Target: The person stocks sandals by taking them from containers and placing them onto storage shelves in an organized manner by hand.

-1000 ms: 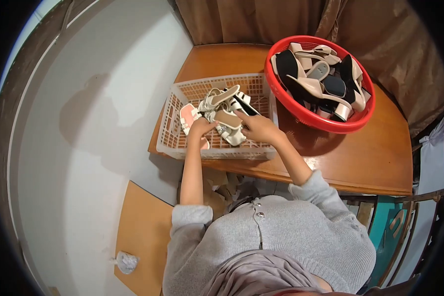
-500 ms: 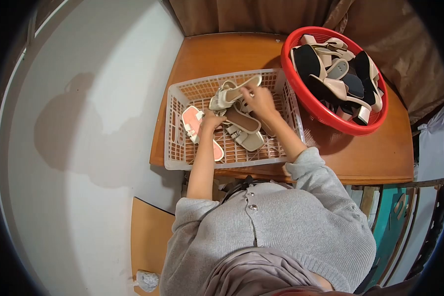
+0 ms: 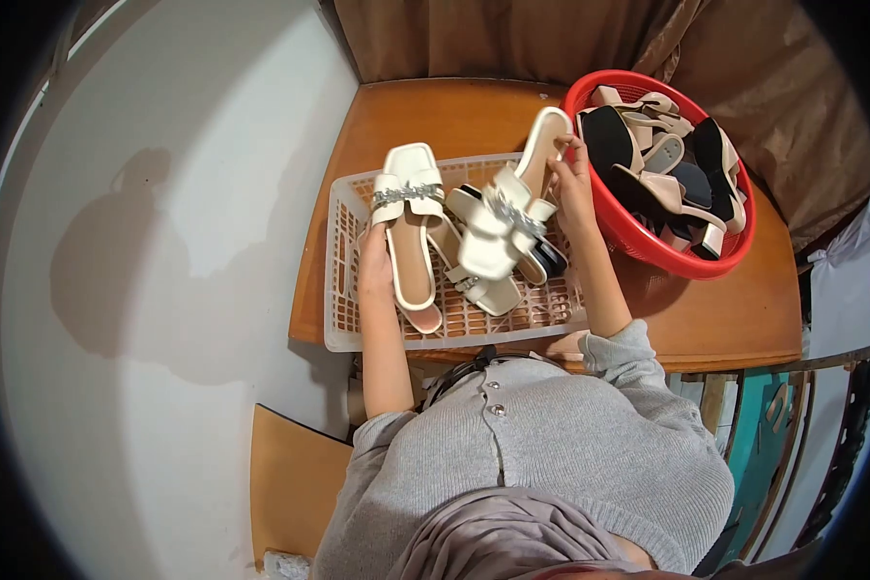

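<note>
My left hand (image 3: 374,263) grips a white slide sandal (image 3: 414,256) with a silvery chain across its strap, raised over the left part of a white plastic basket (image 3: 340,314). Another sandal of the same look, a white chain-strap sandal (image 3: 490,253), hangs tilted from my right hand (image 3: 572,184), fingers closed at its heel end. Below them in the basket lie a pale sandal (image 3: 498,295), a pink-soled sandal (image 3: 423,319) mostly hidden, and dark footwear (image 3: 551,259) partly covered by the right-hand sandal.
A red plastic basket (image 3: 638,237) heaped with beige and black heeled shoes (image 3: 652,184) stands to the right on the wooden table (image 3: 445,111). Brown curtains (image 3: 512,39) hang behind, and a white wall (image 3: 213,242) rises on the left.
Both hands have lifted and moved apart, each now carrying a white sandal up from the basket. The right hand has shifted right toward the red basket.
</note>
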The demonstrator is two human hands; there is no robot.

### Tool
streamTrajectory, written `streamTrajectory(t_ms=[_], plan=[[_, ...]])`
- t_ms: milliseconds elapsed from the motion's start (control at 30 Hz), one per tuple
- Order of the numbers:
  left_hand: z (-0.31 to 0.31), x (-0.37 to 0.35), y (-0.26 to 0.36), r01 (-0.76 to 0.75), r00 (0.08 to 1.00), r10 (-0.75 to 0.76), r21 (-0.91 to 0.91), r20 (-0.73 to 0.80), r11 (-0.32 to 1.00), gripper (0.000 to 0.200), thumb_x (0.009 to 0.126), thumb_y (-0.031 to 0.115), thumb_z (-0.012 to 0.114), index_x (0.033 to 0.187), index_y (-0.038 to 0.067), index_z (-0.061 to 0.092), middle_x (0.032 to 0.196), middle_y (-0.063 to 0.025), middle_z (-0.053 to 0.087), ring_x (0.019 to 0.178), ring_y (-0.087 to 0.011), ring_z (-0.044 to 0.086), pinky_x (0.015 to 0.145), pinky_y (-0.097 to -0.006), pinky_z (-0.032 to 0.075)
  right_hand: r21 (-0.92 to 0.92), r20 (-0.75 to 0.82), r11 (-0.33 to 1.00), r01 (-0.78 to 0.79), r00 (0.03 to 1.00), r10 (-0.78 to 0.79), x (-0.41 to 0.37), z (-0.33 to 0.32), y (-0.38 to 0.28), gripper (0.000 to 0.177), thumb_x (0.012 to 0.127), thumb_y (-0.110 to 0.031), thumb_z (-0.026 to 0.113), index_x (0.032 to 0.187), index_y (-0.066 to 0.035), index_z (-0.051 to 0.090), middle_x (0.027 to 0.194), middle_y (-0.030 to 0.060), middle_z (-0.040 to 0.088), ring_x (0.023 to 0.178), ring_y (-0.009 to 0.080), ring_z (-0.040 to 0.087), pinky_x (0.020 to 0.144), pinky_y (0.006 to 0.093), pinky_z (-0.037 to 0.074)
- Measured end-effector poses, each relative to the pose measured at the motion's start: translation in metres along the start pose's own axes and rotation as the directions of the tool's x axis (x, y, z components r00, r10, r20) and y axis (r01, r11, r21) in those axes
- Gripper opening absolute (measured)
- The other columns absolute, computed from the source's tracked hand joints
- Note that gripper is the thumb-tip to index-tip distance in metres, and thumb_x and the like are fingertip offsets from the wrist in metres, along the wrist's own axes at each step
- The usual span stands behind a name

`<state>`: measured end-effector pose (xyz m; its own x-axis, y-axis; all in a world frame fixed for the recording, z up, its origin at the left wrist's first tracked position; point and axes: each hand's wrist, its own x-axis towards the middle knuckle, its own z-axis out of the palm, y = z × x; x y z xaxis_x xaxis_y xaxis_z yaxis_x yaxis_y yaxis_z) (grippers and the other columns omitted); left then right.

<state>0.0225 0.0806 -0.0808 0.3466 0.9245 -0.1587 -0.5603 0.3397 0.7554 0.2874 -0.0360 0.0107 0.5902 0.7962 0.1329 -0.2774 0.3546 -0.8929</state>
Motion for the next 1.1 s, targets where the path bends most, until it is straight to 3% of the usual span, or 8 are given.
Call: streamTrajectory(t_ms=[200,267,433,500,667,800,867,1100], plan=[[0.032,0.004,-0.019,-0.043,0.999,0.044,-0.092,0.000,0.995,0.040,0.095,0.030,0.042,0.120,-0.001,0.047,0.112,-0.0136,0.057,0.102,-0.0238,0.057,0.087,-0.0355,0.049,-0.239,0.395,0.968,-0.073,0.904,0.166,-0.029,0.039,0.003,0.045,0.085,-0.005,0.056,0.126,-0.007,0.039,0.111,0.0091,0.054,0.106,0.0171,0.050,0.089,0.0297,0.041],[0.051,-0.002,-0.022,-0.174,0.983,0.166,-0.111,-0.083,0.978,0.039,0.095,0.029,0.040,0.119,0.000,0.048,0.115,-0.0137,0.057,0.103,-0.0244,0.056,0.091,-0.0374,0.046,-0.406,0.506,0.913,0.033,0.840,0.194,-0.042,0.043,0.020,0.044,0.084,-0.005,0.058,0.125,-0.005,0.043,0.112,0.0091,0.053,0.107,0.0171,0.050,0.090,0.0295,0.041],[0.061,-0.022,-0.003,-0.041,0.993,0.023,-0.149,-0.118,0.988,0.034,0.093,0.023,0.042,0.115,-0.002,0.050,0.111,-0.0144,0.058,0.099,-0.0246,0.058,0.086,-0.0372,0.049,-0.489,0.533,0.869,0.074,0.814,0.230,-0.055,0.044,0.036,0.044,0.082,-0.008,0.063,0.124,-0.005,0.049,0.115,0.0074,0.051,0.090,0.0141,0.056,0.074,0.0252,0.047],[0.065,-0.025,-0.006,-0.051,0.994,0.034,-0.161,-0.106,0.986,0.031,0.091,0.021,0.045,0.112,-0.002,0.052,0.108,-0.0150,0.059,0.096,-0.0247,0.060,0.083,-0.0371,0.051,-0.453,0.515,0.888,0.085,0.838,0.182,-0.045,0.045,0.042,0.044,0.080,-0.010,0.065,0.121,-0.004,0.052,0.115,0.0127,0.054,0.109,0.0207,0.050,0.086,0.0323,0.045],[0.072,-0.034,-0.015,-0.094,0.981,0.089,0.020,0.172,0.995,0.043,0.085,0.011,0.058,0.124,0.005,0.040,0.116,-0.0100,0.052,0.102,-0.0196,0.055,0.083,-0.0327,0.048,-0.426,0.238,0.904,0.022,0.967,0.088,-0.018,0.054,0.062,0.036,0.073,-0.015,0.073,0.103,-0.004,0.056,0.107,0.0106,0.053,0.080,0.0168,0.056,0.072,0.0280,0.048],[0.079,-0.035,-0.021,-0.093,0.988,0.073,0.146,0.138,0.985,0.045,0.081,0.004,0.062,0.121,0.005,0.041,0.112,-0.0073,0.052,0.100,-0.0169,0.055,0.080,-0.0296,0.049,-0.637,0.203,0.731,0.246,0.968,-0.148,-0.019,0.054,0.049,0.031,0.071,-0.017,0.074,0.094,-0.003,0.060,0.106,0.0130,0.055,0.078,0.0186,0.056,0.069,0.0288,0.047],[0.077,-0.034,-0.019,-0.101,0.991,0.090,0.113,0.097,0.989,0.044,0.081,0.003,0.062,0.120,0.006,0.042,0.110,-0.0071,0.053,0.097,-0.0169,0.056,0.078,-0.0295,0.049,-0.721,0.403,0.551,0.420,0.901,-0.160,-0.019,0.048,0.040,0.029,0.073,-0.021,0.072,0.091,-0.002,0.061,0.109,0.0143,0.056,0.087,0.0219,0.057,0.079,0.0338,0.046],[0.071,-0.041,0.003,-0.023,0.995,0.022,-0.012,-0.100,1.000,0.035,0.081,0.010,0.064,0.113,0.001,0.053,0.105,-0.0100,0.060,0.095,-0.0195,0.060,0.077,-0.0300,0.051,-0.517,0.684,0.737,0.436,0.728,0.050,-0.082,0.027,0.001,0.078,0.068,-0.025,0.075,0.135,-0.014,0.037,0.143,0.0246,0.022,0.134,0.0386,0.021,0.106,0.0432,0.024]])
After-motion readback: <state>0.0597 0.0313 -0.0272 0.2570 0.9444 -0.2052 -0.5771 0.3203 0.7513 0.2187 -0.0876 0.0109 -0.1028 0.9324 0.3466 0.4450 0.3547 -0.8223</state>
